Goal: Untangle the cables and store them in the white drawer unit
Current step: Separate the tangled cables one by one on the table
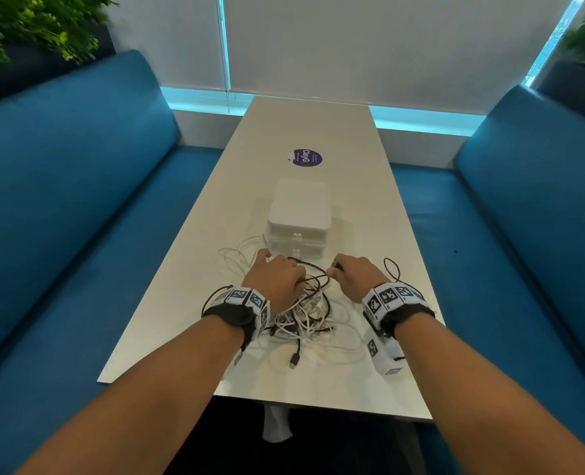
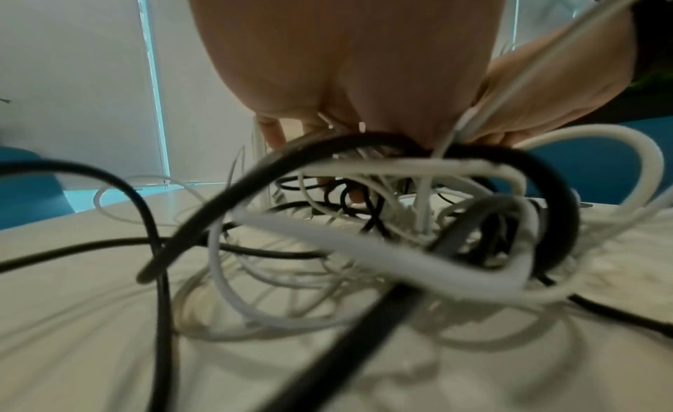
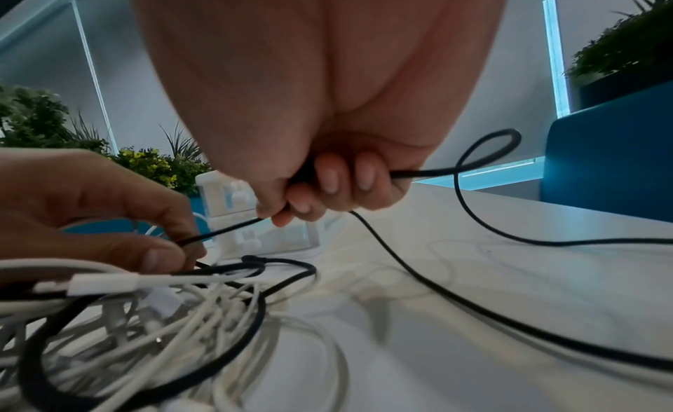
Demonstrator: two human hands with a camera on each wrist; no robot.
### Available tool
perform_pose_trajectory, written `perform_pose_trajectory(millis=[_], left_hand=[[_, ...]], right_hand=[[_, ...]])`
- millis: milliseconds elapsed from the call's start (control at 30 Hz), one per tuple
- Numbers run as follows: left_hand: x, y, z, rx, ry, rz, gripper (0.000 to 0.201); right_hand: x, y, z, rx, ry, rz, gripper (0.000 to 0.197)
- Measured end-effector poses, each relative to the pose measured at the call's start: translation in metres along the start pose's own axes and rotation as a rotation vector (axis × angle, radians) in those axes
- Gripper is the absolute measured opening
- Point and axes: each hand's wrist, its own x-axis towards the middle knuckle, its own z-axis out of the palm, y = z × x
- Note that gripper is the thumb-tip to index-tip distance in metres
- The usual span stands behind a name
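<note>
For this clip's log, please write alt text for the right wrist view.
The right hand grips a thin black cable that loops away across the white table, while the left hand pinches the same cable over a tangle of white cables. The white drawer unit stands behind.

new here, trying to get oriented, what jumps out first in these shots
A tangle of white and black cables sprawls on the table's near end. Both hands work it: the left hand holds the tangle, the right hand grips a black cable. Just behind stands the white drawer unit.
</note>
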Motion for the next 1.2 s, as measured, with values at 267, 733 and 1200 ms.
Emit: perform_pose_trajectory(millis=[267, 733, 1200], left_hand=[[0.004, 0.001, 0.007, -0.084, -0.006, -0.024, 0.020], [-0.005, -0.021, 0.005, -0.502, -0.114, -0.201, 0.048], [-0.007, -0.040, -0.019, -0.575, -0.200, -0.107, 0.032]], right_hand=[[-0.005, -0.006, 0.008, -0.071, 0.049, -0.013, 0.020], [-0.003, -0.025, 0.011, 0.065, 0.045, -0.134, 0.024], [-0.002, -0.012, 0.000, 0.084, 0.016, -0.092, 0.040]])
